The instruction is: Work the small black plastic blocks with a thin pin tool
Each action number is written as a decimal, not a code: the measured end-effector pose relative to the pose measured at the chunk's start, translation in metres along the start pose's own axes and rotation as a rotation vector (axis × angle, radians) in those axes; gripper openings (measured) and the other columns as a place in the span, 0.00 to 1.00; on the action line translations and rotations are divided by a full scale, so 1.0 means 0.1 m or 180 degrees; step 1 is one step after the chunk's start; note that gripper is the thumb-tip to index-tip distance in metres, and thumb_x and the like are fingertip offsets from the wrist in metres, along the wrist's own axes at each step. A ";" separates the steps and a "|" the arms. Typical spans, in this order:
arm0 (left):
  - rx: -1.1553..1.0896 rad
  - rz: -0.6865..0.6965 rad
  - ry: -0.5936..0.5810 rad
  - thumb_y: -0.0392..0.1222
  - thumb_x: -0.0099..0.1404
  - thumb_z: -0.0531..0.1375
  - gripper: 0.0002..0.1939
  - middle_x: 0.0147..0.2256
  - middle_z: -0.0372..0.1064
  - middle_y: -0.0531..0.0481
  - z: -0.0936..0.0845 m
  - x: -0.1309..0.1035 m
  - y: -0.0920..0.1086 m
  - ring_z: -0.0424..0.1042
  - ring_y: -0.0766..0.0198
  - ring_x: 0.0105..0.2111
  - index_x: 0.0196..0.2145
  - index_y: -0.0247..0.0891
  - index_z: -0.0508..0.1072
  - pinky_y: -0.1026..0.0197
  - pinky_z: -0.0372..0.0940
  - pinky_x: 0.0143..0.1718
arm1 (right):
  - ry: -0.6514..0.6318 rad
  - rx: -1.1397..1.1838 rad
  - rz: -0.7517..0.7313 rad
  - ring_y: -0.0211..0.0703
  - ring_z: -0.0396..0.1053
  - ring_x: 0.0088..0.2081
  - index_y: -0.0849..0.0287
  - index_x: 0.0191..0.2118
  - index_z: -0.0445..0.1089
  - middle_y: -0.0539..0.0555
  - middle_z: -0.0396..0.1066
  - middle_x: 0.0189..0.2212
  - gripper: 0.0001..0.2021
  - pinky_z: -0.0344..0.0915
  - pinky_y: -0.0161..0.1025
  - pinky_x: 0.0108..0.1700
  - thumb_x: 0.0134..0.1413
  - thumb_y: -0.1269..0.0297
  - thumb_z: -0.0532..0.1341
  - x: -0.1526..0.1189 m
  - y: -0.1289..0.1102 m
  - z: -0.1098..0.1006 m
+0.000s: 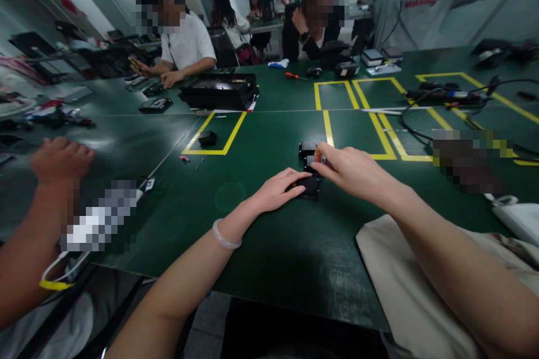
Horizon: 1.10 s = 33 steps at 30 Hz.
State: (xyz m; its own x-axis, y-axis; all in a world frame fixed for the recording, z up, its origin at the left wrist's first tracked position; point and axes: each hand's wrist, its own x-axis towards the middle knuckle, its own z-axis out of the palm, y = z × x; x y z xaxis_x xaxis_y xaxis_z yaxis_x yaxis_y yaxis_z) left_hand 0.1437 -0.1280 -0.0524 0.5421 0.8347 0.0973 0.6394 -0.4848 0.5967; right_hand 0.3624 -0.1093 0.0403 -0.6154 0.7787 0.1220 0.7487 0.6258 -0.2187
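Three small black blocks stand in a short row on the green table. My left hand (pixel 280 189), a bracelet on its wrist, steadies the nearest black block (pixel 310 188) between thumb and fingers. My right hand (pixel 351 171) is bent over the middle black block (pixel 310 164), thumb and forefinger pinched together. Whatever sits in that pinch is too small and too covered to name. Just beyond lies the far black block (pixel 307 148), partly behind the right fingers.
Yellow tape outlines (pixel 387 146) mark the green table (pixel 261 247). A black tray-like case (pixel 223 91), a dark small part (pixel 207 138) and a screwdriver (pixel 291 76) lie farther off. Cables (pixel 404 118) run at right. Another person's hand (pixel 63 160) is at left; people sit opposite.
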 end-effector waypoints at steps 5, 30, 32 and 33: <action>-0.0013 0.0008 -0.0031 0.51 0.73 0.48 0.22 0.48 0.63 0.47 -0.01 0.00 0.01 0.66 0.58 0.47 0.62 0.49 0.59 0.55 0.62 0.51 | -0.0046 0.0148 -0.0110 0.42 0.66 0.27 0.56 0.46 0.60 0.52 0.71 0.28 0.10 0.50 0.36 0.28 0.64 0.61 0.48 -0.01 0.02 0.00; 0.0037 0.0041 -0.0032 0.51 0.73 0.48 0.22 0.48 0.63 0.47 -0.01 0.00 0.00 0.66 0.58 0.47 0.62 0.48 0.59 0.56 0.62 0.51 | 0.0004 0.0194 -0.0116 0.41 0.65 0.26 0.55 0.43 0.61 0.50 0.69 0.26 0.08 0.50 0.36 0.28 0.64 0.60 0.49 0.01 0.03 0.02; 0.0035 0.0041 -0.0022 0.51 0.73 0.48 0.22 0.48 0.63 0.47 -0.01 0.00 0.00 0.66 0.58 0.47 0.62 0.48 0.60 0.55 0.61 0.51 | 0.0003 0.0219 -0.0105 0.42 0.65 0.27 0.55 0.43 0.61 0.50 0.70 0.27 0.09 0.50 0.36 0.28 0.64 0.58 0.49 0.01 0.03 0.02; 0.0032 0.0037 -0.0025 0.51 0.73 0.48 0.22 0.48 0.63 0.47 -0.01 0.00 0.00 0.66 0.58 0.48 0.62 0.48 0.60 0.55 0.61 0.51 | 0.0020 0.0185 -0.0062 0.42 0.65 0.27 0.55 0.43 0.61 0.51 0.70 0.27 0.10 0.50 0.36 0.28 0.64 0.57 0.49 0.01 0.02 0.02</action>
State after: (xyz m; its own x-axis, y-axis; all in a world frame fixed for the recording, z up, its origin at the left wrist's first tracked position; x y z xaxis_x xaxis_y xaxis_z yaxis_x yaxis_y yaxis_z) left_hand 0.1432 -0.1274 -0.0517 0.5537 0.8270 0.0979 0.6386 -0.4971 0.5875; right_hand 0.3629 -0.1068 0.0379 -0.6280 0.7668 0.1327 0.7208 0.6375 -0.2721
